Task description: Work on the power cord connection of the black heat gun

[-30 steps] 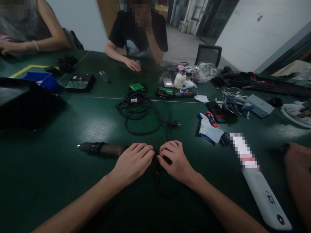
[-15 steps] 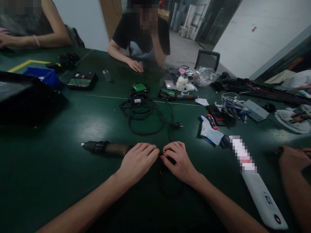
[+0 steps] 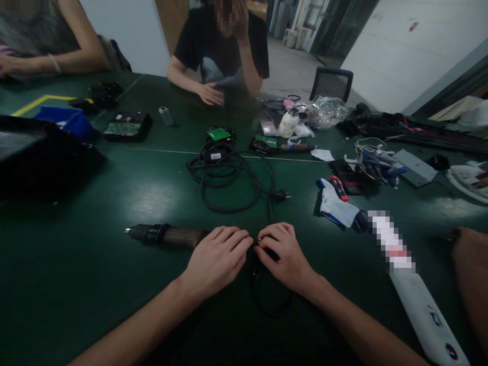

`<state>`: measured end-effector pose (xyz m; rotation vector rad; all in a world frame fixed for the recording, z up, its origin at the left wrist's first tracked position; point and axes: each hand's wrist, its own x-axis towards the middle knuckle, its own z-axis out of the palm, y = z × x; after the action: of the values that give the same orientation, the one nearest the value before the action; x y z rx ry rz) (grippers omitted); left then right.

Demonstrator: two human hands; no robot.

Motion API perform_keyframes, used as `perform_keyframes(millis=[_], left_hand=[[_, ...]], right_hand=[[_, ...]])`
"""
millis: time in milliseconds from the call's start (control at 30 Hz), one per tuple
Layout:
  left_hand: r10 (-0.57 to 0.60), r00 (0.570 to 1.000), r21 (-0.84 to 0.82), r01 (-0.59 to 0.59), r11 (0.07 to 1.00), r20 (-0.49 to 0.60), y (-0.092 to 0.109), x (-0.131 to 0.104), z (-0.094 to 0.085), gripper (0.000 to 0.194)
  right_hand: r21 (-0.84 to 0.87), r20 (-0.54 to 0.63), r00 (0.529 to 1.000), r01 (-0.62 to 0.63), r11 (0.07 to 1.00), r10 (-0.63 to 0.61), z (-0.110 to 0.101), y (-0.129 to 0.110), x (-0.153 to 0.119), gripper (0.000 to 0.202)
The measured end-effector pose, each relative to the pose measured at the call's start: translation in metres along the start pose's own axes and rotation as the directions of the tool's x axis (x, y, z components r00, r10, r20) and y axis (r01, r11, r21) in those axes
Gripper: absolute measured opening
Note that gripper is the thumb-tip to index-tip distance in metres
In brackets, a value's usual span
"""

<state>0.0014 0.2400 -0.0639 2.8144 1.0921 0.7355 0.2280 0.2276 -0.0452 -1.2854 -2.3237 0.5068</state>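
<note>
Because my left hand (image 3: 221, 256) lies palm down over the rear of the dark power tool (image 3: 181, 236), that end is hidden from me; only the brown grip and the black nose with its bright tip show, pointing out to the left of my knuckles. The fingers of this hand are bent and side by side. My thumb is out of sight beneath them, so I cannot tell how firmly the hand is closed on the tool.

Just to its right, my right hand (image 3: 282, 254) arches with bent fingers, thumb and forefinger pinching a small dark piece (image 3: 258, 240). A glint shows on it, but it is too small and shaded to make out. The two sets of fingertips nearly meet. Both forearms come in from the bottom edge, slanting inward, the elbows cut off.

Below my right hand a thin cable (image 3: 270, 314) loops, almost lost in the dark tabletop. Beyond my hands lie a coiled black cord (image 3: 229, 209), its plug (image 3: 282, 195) and a labelled black box (image 3: 215, 152). To my right, a long white object (image 3: 423, 300) is partly pixelated, and another person's arm (image 3: 475, 274) is cut off by the frame.
</note>
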Motion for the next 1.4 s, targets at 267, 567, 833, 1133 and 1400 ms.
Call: perform_keyframes(millis=[267, 567, 833, 1133, 1400], left_hand=[[-0.021, 1.000, -0.013, 0.021, 1.000, -0.003, -0.0001, 0.0009, -0.0002, 0.014], [-0.039, 0.999, -0.017, 0.039, 0.999, 0.007, -0.0009, -0.0003, 0.0009, 0.012], [-0.048, 0.999, -0.017, 0.048, 0.999, -0.008, -0.0002, -0.0011, 0.0026, 0.013], [-0.006, 1.000, -0.041, 0.006, 0.999, -0.011, -0.0028, -0.0030, 0.0021, 0.014], [0.010, 1.000, -0.001, -0.010, 1.000, 0.027, 0.0007, -0.0019, -0.0002, 0.020]], right_hand=[[-0.001, -0.005, 1.000, -0.005, 1.000, 0.005, 0.0009, 0.0012, 0.0005, 0.013], [0.004, -0.002, 1.000, -0.013, 1.000, 0.013, -0.0003, 0.0002, 0.0012, 0.012], [0.001, 0.000, 1.000, -0.012, 1.000, 0.012, 0.0010, 0.0017, 0.0006, 0.013], [0.016, 0.017, 1.000, -0.013, 1.000, 0.013, -0.0001, 0.0022, 0.0004, 0.012], [0.029, 0.014, 1.000, -0.017, 0.999, 0.016, -0.0002, 0.0014, 0.0004, 0.012]])
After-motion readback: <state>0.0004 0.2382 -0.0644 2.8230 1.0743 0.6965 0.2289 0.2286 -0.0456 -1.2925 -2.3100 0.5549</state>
